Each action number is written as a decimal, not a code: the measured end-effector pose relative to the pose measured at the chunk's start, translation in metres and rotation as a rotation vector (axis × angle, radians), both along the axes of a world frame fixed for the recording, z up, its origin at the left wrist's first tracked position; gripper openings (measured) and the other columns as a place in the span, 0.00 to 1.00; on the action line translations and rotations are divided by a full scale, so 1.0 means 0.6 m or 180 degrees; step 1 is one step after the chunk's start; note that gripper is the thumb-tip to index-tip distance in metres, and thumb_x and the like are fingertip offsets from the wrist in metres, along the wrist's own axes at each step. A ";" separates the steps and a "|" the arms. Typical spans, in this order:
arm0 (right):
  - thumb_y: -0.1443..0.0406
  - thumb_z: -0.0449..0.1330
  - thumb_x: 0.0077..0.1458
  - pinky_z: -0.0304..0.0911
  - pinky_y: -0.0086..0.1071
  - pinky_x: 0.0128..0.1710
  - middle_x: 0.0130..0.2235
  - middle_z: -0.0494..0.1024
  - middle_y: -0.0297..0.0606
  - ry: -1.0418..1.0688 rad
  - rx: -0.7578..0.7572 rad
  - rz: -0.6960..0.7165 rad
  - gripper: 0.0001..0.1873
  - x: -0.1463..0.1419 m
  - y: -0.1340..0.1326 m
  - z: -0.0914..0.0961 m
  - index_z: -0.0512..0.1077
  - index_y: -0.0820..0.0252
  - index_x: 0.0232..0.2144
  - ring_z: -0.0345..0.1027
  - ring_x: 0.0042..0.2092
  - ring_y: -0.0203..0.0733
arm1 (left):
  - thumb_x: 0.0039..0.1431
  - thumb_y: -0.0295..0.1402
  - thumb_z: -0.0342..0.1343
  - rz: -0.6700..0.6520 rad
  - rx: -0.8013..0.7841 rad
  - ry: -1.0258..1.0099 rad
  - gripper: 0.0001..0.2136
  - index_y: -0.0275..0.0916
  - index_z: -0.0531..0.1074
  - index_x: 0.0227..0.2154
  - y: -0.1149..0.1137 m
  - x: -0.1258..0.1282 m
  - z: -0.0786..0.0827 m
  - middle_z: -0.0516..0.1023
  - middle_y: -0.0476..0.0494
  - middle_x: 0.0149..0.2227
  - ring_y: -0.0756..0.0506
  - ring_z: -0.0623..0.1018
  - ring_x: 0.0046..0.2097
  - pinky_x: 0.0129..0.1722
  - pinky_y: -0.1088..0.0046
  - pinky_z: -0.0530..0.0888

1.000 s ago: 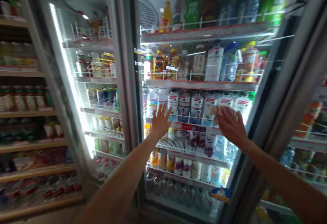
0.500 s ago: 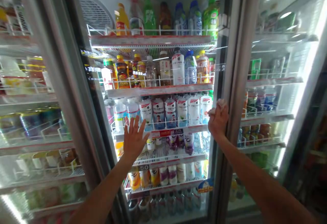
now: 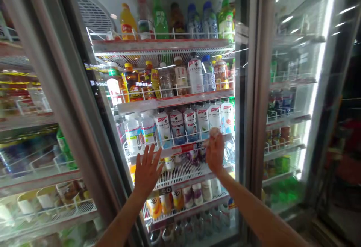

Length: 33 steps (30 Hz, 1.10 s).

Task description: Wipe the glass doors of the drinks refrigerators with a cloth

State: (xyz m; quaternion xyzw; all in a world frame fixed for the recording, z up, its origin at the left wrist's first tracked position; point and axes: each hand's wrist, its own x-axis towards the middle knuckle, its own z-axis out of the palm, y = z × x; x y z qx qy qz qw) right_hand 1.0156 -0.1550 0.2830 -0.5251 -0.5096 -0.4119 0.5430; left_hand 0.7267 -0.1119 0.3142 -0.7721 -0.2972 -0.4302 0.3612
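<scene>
A glass door of a drinks fridge fills the middle of the view, with shelves of bottles behind it. My left hand (image 3: 147,170) lies with its fingers spread against the glass, over the lower shelves. Bunched in my right hand (image 3: 216,153) is a pale crumpled cloth (image 3: 214,132), pressed to the glass in front of the middle shelf edge. White-labelled bottles (image 3: 176,126) stand behind the glass just above both hands. A red price strip (image 3: 186,148) runs between the hands, partly hidden by the right one.
Metal door frames (image 3: 255,100) flank the pane on the right and left. Soda bottles (image 3: 160,17) line the top shelf, and cartons and small bottles (image 3: 177,198) fill the lower ones. Another fridge section (image 3: 284,108) shows at the right, with a bright light strip along it.
My right hand with the cloth has moved left and down, from beside the right door frame to the middle of the pane. My left hand has shifted slightly lower. The view has turned a little.
</scene>
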 end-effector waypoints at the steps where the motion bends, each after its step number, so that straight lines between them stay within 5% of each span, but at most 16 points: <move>1: 0.68 0.47 0.58 0.48 0.53 0.59 0.63 0.55 0.46 -0.0362 -0.0108 0.0047 0.24 -0.031 0.002 -0.017 0.60 0.56 0.57 0.40 0.66 0.50 | 0.62 0.36 0.48 -0.0010 0.0009 0.0003 0.28 0.43 0.46 0.63 0.001 -0.002 -0.003 0.52 0.37 0.64 0.41 0.44 0.66 0.63 0.52 0.46; 5: 0.68 0.51 0.56 0.48 0.48 0.61 0.59 0.64 0.41 -0.1335 -0.0513 0.0110 0.20 -0.057 -0.002 -0.043 0.67 0.53 0.52 0.48 0.64 0.46 | 0.61 0.36 0.48 -0.0086 0.0050 0.0022 0.26 0.41 0.51 0.62 0.004 -0.010 -0.010 0.55 0.35 0.63 0.42 0.45 0.66 0.63 0.53 0.46; 8: 0.69 0.48 0.57 0.52 0.53 0.58 0.63 0.55 0.50 -0.0359 0.0091 -0.0416 0.26 -0.026 0.002 -0.008 0.57 0.58 0.59 0.45 0.64 0.51 | 0.61 0.37 0.49 -0.0189 -0.0026 0.0010 0.24 0.41 0.56 0.60 0.007 -0.020 -0.018 0.58 0.36 0.62 0.43 0.46 0.66 0.64 0.55 0.45; 10: 0.70 0.47 0.57 0.52 0.56 0.57 0.65 0.47 0.52 0.0037 0.0359 -0.0568 0.30 -0.045 0.011 0.001 0.51 0.60 0.62 0.40 0.66 0.55 | 0.61 0.38 0.49 -0.0246 -0.0096 -0.0001 0.23 0.40 0.59 0.58 0.009 -0.025 -0.024 0.59 0.36 0.61 0.43 0.46 0.66 0.64 0.57 0.45; 14: 0.68 0.51 0.56 0.47 0.46 0.62 0.63 0.58 0.39 -0.1166 -0.0251 0.0036 0.25 -0.142 0.021 -0.037 0.61 0.52 0.57 0.44 0.65 0.44 | 0.61 0.39 0.49 -0.0283 -0.0158 0.0022 0.21 0.39 0.63 0.56 0.012 -0.037 -0.030 0.60 0.36 0.61 0.44 0.46 0.66 0.64 0.57 0.44; 16: 0.67 0.51 0.57 0.42 0.45 0.64 0.60 0.63 0.37 -0.1565 -0.0612 0.0259 0.21 -0.144 0.019 -0.045 0.66 0.51 0.53 0.45 0.65 0.41 | 0.60 0.38 0.49 -0.0208 -0.0158 0.0040 0.21 0.40 0.63 0.56 0.013 -0.046 -0.028 0.60 0.36 0.61 0.43 0.45 0.66 0.64 0.56 0.45; 20: 0.67 0.48 0.58 0.46 0.54 0.60 0.63 0.55 0.48 -0.0117 -0.0028 -0.0371 0.25 -0.069 0.021 0.005 0.60 0.58 0.58 0.43 0.65 0.51 | 0.61 0.35 0.48 0.0016 -0.0122 0.0056 0.21 0.39 0.62 0.56 0.013 -0.071 -0.020 0.57 0.34 0.62 0.42 0.44 0.67 0.63 0.53 0.47; 22: 0.67 0.46 0.58 0.49 0.56 0.57 0.65 0.49 0.52 0.0504 0.0362 -0.0613 0.28 -0.072 0.028 0.030 0.54 0.60 0.61 0.41 0.65 0.55 | 0.60 0.33 0.48 0.0060 -0.0075 0.0113 0.21 0.38 0.62 0.56 0.013 -0.080 -0.018 0.56 0.34 0.62 0.42 0.43 0.67 0.63 0.53 0.48; 24: 0.68 0.47 0.57 0.48 0.55 0.58 0.65 0.47 0.50 0.0119 0.0292 -0.0450 0.28 -0.118 0.032 0.031 0.55 0.60 0.61 0.39 0.66 0.55 | 0.60 0.32 0.48 0.0065 -0.0040 0.0127 0.21 0.38 0.62 0.56 0.013 -0.084 -0.018 0.56 0.34 0.63 0.41 0.43 0.67 0.63 0.53 0.48; 26: 0.67 0.49 0.57 0.44 0.50 0.61 0.65 0.52 0.43 -0.0960 -0.0186 -0.0060 0.26 -0.169 0.033 0.017 0.59 0.55 0.59 0.39 0.66 0.50 | 0.60 0.32 0.49 0.0057 -0.0002 0.0131 0.21 0.38 0.62 0.56 0.014 -0.086 -0.017 0.56 0.34 0.63 0.40 0.43 0.67 0.63 0.52 0.49; 29: 0.65 0.51 0.57 0.39 0.47 0.63 0.62 0.59 0.38 -0.1694 -0.0652 0.0073 0.23 -0.169 0.028 0.013 0.64 0.52 0.55 0.43 0.65 0.44 | 0.60 0.32 0.49 0.0086 0.0062 0.0144 0.21 0.38 0.62 0.56 0.017 -0.094 -0.010 0.55 0.34 0.63 0.40 0.43 0.67 0.62 0.51 0.49; 33: 0.66 0.47 0.58 0.47 0.53 0.58 0.63 0.56 0.49 0.0030 -0.0067 -0.0662 0.25 -0.076 0.026 0.069 0.60 0.60 0.58 0.46 0.64 0.52 | 0.60 0.32 0.48 0.0144 0.0055 0.0096 0.21 0.38 0.61 0.57 0.018 -0.104 0.010 0.54 0.34 0.63 0.40 0.42 0.67 0.62 0.52 0.51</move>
